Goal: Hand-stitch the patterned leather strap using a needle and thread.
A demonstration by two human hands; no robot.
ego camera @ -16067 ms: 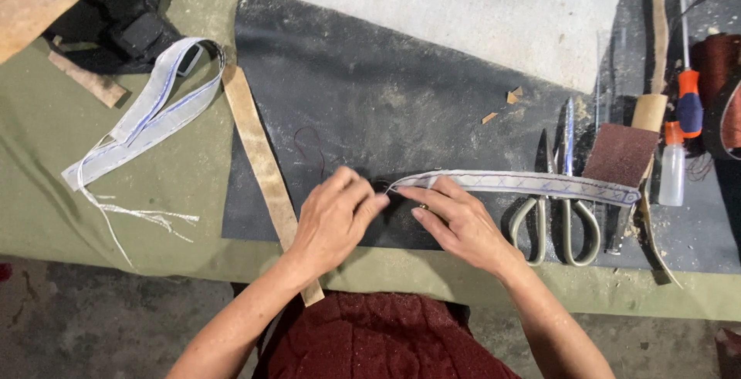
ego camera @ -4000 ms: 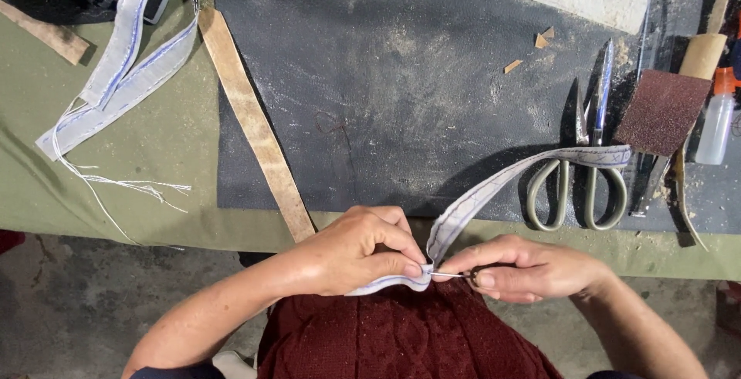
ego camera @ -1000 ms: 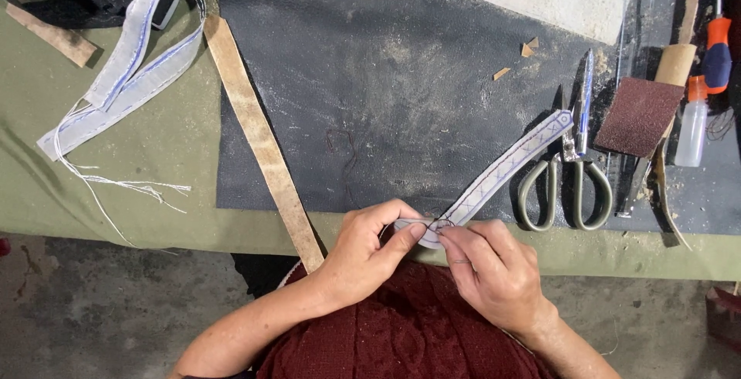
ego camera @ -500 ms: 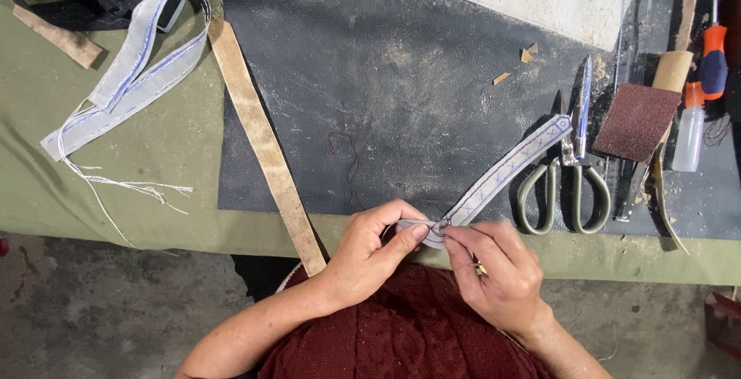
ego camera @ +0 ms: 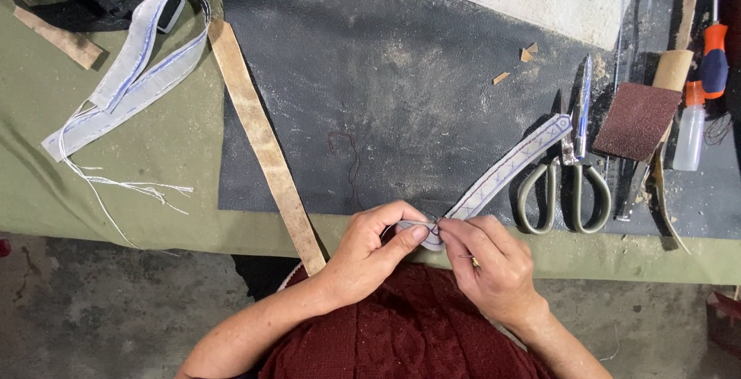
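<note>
My head camera, the only view, looks steeply down from close above onto the table edge [ego camera: 193,225] and my two hands.

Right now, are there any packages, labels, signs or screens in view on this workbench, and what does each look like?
Small clear plastic squeeze bottle with an orange-red cap: far right of the bench, beside the brown sandpaper block; slim, upright-shaped, no label that I can make out.
No boxes, signs or screens show.
</note>
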